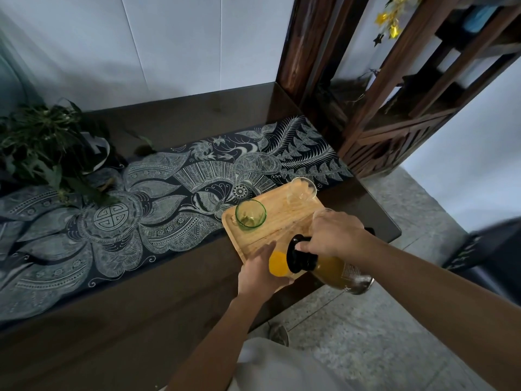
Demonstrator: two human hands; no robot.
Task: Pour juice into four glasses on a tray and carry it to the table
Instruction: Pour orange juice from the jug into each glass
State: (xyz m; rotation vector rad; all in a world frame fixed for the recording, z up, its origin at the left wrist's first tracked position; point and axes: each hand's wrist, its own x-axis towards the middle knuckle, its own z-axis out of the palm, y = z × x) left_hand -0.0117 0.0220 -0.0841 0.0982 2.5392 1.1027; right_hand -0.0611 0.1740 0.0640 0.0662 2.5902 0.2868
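A wooden tray point(277, 224) lies on the dark table near its right end. On it stand a green glass point(250, 215), empty, and a clear glass point(303, 190) at the far corner. Another clear glass point(320, 214) shows partly behind my right hand. My left hand point(260, 270) grips a glass of orange juice point(277, 263) at the tray's near edge. My right hand point(334, 235) holds a tilted juice jug point(338, 270) by its black lid, its spout over that glass.
A dark patterned runner point(141, 215) covers the table's middle. A potted plant point(48, 148) stands at the left. A dark wooden shelf unit point(400, 88) rises at the right. Speckled floor point(380, 320) lies below the table edge.
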